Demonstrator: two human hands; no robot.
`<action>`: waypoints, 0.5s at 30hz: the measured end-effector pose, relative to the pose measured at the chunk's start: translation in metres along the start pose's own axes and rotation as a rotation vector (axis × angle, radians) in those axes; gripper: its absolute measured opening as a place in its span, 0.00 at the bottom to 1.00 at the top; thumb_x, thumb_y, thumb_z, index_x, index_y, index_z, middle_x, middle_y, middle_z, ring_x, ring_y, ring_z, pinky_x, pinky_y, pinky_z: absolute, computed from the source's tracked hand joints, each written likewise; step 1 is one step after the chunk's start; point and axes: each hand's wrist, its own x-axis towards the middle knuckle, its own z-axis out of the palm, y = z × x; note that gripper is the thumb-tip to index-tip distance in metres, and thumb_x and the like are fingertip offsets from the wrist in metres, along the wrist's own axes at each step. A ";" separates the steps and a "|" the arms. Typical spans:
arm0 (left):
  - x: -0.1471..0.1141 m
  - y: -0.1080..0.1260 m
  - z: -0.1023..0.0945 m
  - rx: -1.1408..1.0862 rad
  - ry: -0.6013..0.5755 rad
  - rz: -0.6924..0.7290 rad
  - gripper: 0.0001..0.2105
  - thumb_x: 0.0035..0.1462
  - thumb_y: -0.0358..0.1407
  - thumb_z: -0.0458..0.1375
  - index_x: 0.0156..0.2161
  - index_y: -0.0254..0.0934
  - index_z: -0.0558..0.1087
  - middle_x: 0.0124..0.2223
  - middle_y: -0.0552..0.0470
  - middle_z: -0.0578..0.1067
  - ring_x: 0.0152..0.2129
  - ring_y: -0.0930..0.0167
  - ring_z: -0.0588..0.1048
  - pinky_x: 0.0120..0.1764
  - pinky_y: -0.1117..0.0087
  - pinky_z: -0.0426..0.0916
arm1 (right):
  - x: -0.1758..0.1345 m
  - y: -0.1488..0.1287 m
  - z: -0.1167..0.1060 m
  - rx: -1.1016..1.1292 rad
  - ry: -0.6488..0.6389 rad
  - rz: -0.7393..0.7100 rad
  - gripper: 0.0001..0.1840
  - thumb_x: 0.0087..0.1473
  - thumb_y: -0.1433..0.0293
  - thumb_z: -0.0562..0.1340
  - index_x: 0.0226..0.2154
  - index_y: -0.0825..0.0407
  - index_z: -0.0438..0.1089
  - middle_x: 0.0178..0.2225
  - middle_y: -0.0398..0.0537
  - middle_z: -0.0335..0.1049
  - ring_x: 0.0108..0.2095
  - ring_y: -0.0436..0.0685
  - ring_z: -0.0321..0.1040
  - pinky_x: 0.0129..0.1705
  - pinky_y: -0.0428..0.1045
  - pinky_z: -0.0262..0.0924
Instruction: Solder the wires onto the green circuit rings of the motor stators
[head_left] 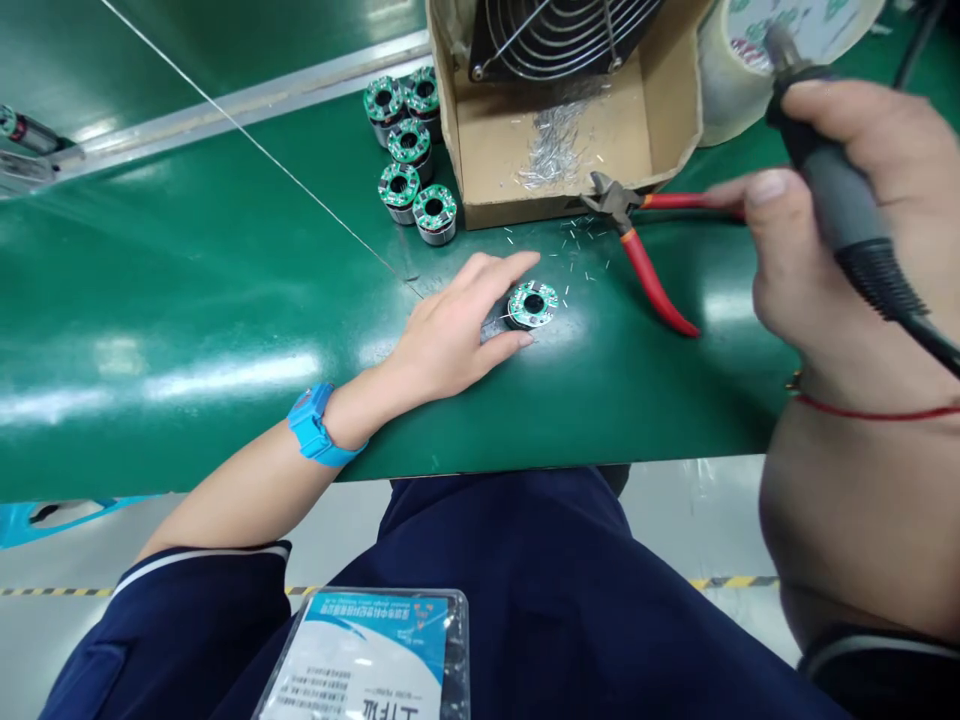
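My left hand point(457, 325) rests on the bench, thumb and forefinger apart around a small round motor part with a green circuit board on top point(533, 304). A thin solder wire point(281, 173) runs down from the upper left into this hand, and a short end shows beside the board. The fingers under the palm are hidden. My right hand point(847, 200) is wrapped around a soldering iron point(840, 185), its blurred metal end raised toward the tape roll. Close to the right fingertips lie red-handled side cutters point(637, 235), jaws by the box; I cannot tell whether fingers touch them.
Several similar motor parts point(409, 142) stand left of a cardboard box point(570, 212). The box holds a fan point(570, 35) and clipped wire bits point(551, 148). More clippings are scattered on the green bench point(225, 280). A clear tape roll point(720, 90) stands behind.
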 end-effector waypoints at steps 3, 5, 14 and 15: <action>0.000 0.002 0.002 0.018 -0.021 0.001 0.20 0.62 0.29 0.59 0.59 0.38 0.67 0.59 0.47 0.73 0.56 0.64 0.73 0.52 0.65 0.70 | 0.000 0.013 0.008 0.041 -0.007 -0.060 0.29 0.64 0.52 0.57 0.60 0.52 0.65 0.57 0.57 0.69 0.50 0.59 0.77 0.53 0.57 0.70; 0.000 0.003 0.004 -0.036 -0.010 -0.028 0.18 0.61 0.28 0.60 0.56 0.36 0.68 0.56 0.48 0.76 0.52 0.66 0.75 0.50 0.66 0.69 | -0.005 0.019 0.014 -0.035 -0.097 -0.035 0.48 0.51 0.44 0.66 0.64 0.56 0.58 0.64 0.65 0.59 0.65 0.69 0.64 0.64 0.65 0.61; -0.010 0.007 0.002 -0.236 0.092 0.010 0.16 0.60 0.35 0.66 0.50 0.37 0.67 0.47 0.51 0.77 0.41 0.71 0.76 0.42 0.70 0.67 | -0.020 0.015 0.022 -0.343 -0.226 0.031 0.25 0.50 0.65 0.64 0.50 0.55 0.65 0.46 0.57 0.72 0.47 0.63 0.70 0.51 0.60 0.65; -0.010 0.007 0.002 -0.229 0.102 0.007 0.17 0.60 0.36 0.66 0.50 0.37 0.67 0.47 0.51 0.77 0.40 0.72 0.76 0.41 0.70 0.67 | -0.025 0.013 0.019 -0.305 -0.214 -0.022 0.24 0.49 0.66 0.63 0.50 0.54 0.65 0.44 0.55 0.72 0.44 0.60 0.70 0.47 0.57 0.66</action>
